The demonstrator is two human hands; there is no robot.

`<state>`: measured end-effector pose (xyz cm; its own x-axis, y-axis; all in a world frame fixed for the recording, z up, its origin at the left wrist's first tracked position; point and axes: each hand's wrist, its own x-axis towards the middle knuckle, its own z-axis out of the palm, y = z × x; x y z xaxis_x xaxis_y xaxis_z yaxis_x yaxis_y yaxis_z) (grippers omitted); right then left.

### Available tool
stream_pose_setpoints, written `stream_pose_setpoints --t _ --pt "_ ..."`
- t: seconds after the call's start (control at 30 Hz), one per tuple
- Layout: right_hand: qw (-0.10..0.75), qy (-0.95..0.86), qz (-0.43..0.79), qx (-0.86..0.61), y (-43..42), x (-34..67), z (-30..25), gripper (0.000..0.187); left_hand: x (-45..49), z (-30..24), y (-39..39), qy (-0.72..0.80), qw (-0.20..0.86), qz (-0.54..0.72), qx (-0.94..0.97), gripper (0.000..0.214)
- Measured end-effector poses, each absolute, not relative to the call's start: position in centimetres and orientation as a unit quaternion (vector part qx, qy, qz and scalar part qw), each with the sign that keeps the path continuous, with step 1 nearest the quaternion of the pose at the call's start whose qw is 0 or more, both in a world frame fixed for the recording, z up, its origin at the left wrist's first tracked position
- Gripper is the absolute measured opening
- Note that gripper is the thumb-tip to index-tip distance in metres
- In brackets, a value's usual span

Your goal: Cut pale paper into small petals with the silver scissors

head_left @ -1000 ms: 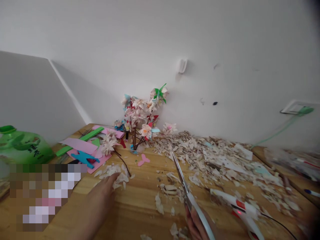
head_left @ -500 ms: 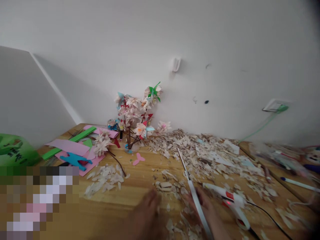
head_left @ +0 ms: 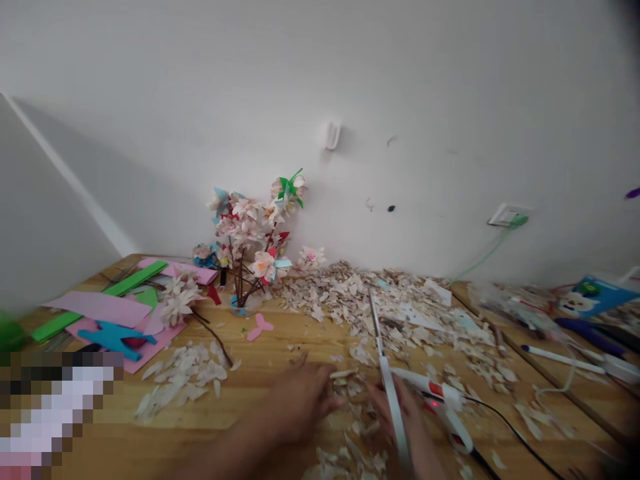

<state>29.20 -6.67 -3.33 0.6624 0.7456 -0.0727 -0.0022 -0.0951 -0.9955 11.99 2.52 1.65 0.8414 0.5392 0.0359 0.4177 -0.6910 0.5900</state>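
Note:
My left hand (head_left: 305,395) lies low over the wooden table (head_left: 240,393), fingers spread, at the edge of a small heap of pale dry petal scraps (head_left: 355,383). No object shows in it. On the other side of that heap, my right hand (head_left: 407,413) has a slim white-handled tool with a long narrow metal blade (head_left: 393,397) running across it, tip pointing away; the exact kind is unclear. Close beside this hand rests a white and red glue gun (head_left: 443,393) with a small red light. More loose petals (head_left: 185,380) are at the left.
Paper-like flowers on brown stems (head_left: 245,267) stand by the wall. A single flower (head_left: 180,300) lies near pink paper (head_left: 100,308) and a blue cutout (head_left: 117,339). Scraps (head_left: 340,287) spread along the back. A pen (head_left: 565,360) and a socket (head_left: 507,215) are at right.
The view has turned to the right. My left hand has reached forward to the scraps, its fingers now spread. My right hand stays with the white-handled tool, which stands more upright in view.

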Motion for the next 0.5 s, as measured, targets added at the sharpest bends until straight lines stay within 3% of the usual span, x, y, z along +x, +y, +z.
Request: stream_pose_setpoints --t 0.2,0.5 --pt "0.643 -0.229 0.344 -0.645 -5.9 27.9 -4.1 0.050 17.3 1.7 4.0 0.276 0.303 0.152 0.899 0.032" --pt "0.664 -0.255 0.299 -0.636 -5.6 27.7 -4.8 0.050 21.5 -1.1 6.6 0.273 0.440 0.196 0.832 0.020"
